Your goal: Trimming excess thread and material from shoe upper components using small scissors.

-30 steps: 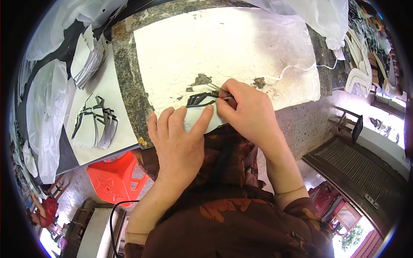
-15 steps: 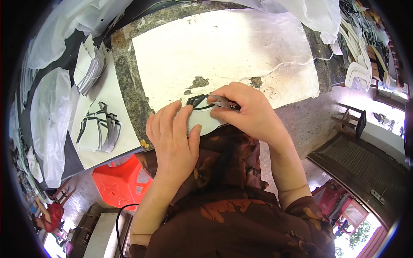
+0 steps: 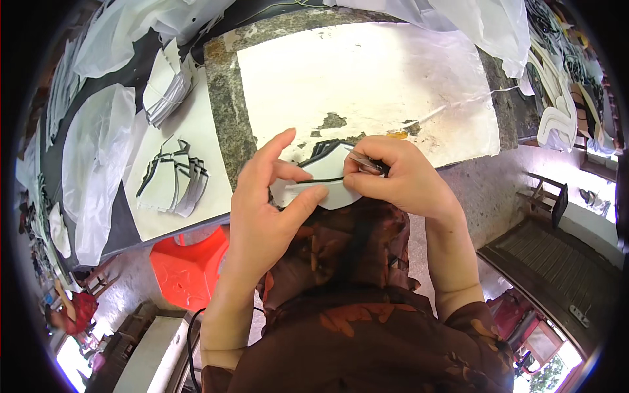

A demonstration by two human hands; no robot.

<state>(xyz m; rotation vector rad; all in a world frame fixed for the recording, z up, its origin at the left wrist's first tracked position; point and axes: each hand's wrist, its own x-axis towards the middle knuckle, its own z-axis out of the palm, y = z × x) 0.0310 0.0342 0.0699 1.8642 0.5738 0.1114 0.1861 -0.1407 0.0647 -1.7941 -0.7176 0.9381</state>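
Between my hands is a curved white sheet piece with a narrow black strip along its upper edge. My left hand pinches its left part between thumb and index finger, other fingers raised. The thumb and fingertips of my right hand close on the right end of the strip. Tucked in that same hand is a small metal tool with a dark handle; its exact kind is mostly hidden by my fingers. Just beyond, more white pieces with black edges lie overlapped at the table's near edge.
A worn white sheet covers the stone slab. To the left lie a fanned pile of black-edged pieces and a tied white bundle, beside clear plastic. A red stool stands below. White curved parts lie far right.
The metal tool has drawn back into my right hand, whose fingertips now pinch the strip. My left hand has gone from lying on the pieces to pinching one, held nearer me, apart from the others.
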